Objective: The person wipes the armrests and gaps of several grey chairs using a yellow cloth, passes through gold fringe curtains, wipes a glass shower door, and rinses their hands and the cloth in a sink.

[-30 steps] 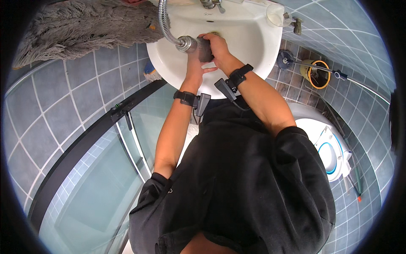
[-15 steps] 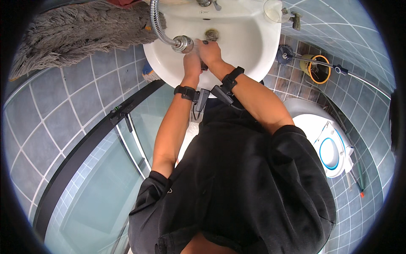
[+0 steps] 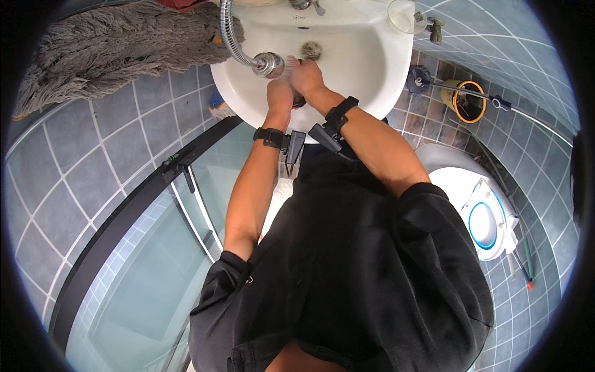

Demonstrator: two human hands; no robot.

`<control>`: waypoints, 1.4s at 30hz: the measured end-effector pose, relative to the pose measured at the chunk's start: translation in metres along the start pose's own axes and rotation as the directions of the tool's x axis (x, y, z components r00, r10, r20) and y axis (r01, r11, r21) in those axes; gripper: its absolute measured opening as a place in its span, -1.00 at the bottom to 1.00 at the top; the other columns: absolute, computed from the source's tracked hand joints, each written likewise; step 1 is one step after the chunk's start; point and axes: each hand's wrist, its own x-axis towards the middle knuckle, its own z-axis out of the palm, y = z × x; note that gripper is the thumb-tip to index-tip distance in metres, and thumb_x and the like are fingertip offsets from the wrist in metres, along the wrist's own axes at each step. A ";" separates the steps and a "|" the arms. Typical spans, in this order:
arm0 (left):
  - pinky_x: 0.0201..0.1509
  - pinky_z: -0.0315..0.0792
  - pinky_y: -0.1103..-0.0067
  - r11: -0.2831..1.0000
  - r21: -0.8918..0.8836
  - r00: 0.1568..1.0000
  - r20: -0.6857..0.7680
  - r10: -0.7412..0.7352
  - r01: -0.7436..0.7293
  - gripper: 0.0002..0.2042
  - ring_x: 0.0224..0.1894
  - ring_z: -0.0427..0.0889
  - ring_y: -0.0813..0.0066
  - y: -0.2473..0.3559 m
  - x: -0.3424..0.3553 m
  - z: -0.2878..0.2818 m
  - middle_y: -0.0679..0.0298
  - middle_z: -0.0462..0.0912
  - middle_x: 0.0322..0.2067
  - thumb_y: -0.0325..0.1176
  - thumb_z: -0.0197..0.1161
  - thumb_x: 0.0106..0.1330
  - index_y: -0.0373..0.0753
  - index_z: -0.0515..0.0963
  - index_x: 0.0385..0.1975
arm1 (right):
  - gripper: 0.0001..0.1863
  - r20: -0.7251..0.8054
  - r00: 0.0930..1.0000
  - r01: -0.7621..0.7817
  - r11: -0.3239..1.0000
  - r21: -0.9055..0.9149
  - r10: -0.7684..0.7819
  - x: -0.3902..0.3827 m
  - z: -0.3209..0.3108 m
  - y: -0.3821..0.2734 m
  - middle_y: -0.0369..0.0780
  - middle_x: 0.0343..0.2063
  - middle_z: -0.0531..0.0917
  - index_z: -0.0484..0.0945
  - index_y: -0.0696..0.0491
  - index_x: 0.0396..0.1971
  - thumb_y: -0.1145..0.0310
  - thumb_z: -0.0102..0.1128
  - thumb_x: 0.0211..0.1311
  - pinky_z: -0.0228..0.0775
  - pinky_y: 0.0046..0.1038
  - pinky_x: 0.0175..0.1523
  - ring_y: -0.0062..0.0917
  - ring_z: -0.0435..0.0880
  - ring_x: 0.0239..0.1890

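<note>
Over the white washbasin [image 3: 365, 68], my left hand [image 3: 280, 97] and my right hand [image 3: 307, 79] are close together with fingers curled inward. Between them shows part of a small dark thing [image 3: 299, 99]; my hands cover most of it, so its kind cannot be made out. Just left of my right hand hangs a round metal faucet head [image 3: 269, 64] on a flexible metal hose [image 3: 230, 28]. A pale streak of water runs from the head onto my hands. Beyond my fingers lies the basin's drain [image 3: 311, 51].
A clear cup [image 3: 401, 16] stands on the basin's right rim, beside a metal valve [image 3: 436, 30]. Grey shaggy fabric [image 3: 124, 53] hangs at the left. A glass shower door [image 3: 142, 273] is lower left; a yellow bucket [image 3: 450, 96] and toilet [image 3: 449, 183] are at the right.
My left hand has shifted slightly down and left, toward me. My right hand stays almost in place, and the water still runs.
</note>
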 end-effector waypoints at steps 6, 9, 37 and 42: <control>-0.46 0.55 0.39 0.977 -0.187 0.980 0.186 -0.068 0.104 -0.67 -0.36 0.64 0.30 0.000 -0.012 -0.015 0.18 0.61 -0.36 -0.22 -0.22 0.40 -0.28 0.48 -0.24 | -0.47 0.022 0.999 0.046 0.998 -0.034 -0.045 0.003 0.002 0.012 0.18 -0.34 0.63 0.62 0.30 -0.35 0.03 0.00 0.26 0.48 -0.22 -0.05 -0.02 0.64 -0.18; -0.16 0.57 0.27 0.848 -0.481 0.943 0.327 -0.063 0.223 -0.71 -0.11 0.57 0.30 0.005 -0.024 -0.023 0.16 0.57 -0.19 -0.22 -0.16 0.40 -0.26 0.47 -0.19 | -0.53 0.087 0.982 0.174 0.983 -0.054 -0.169 0.004 -0.007 0.016 0.11 -0.35 0.65 0.64 0.22 -0.31 0.05 0.04 0.20 0.48 -0.27 -0.08 -0.06 0.65 -0.22; -0.07 0.55 0.46 0.917 -0.396 0.978 0.203 0.047 0.039 -0.67 -0.12 0.60 0.42 0.033 -0.011 -0.021 0.26 0.59 -0.13 -0.41 0.33 0.21 -0.24 0.45 -0.04 | -0.40 0.300 0.953 -0.078 0.917 0.391 -0.047 -0.012 -0.051 0.016 -0.17 -0.13 0.58 0.37 0.17 0.08 0.26 0.29 0.03 0.39 -0.33 0.00 -0.44 0.54 -0.09; -0.21 0.57 0.45 0.905 -0.424 0.989 0.105 0.100 -0.046 -0.77 -0.17 0.60 0.43 0.031 -0.027 -0.032 0.27 0.59 -0.18 -0.47 0.23 0.24 -0.22 0.47 -0.11 | -0.67 0.316 0.949 -0.208 0.794 0.571 0.022 0.006 -0.058 0.024 -0.16 -0.32 0.60 0.47 0.24 -0.17 0.52 0.17 -0.02 0.49 -0.49 -0.30 -0.43 0.60 -0.30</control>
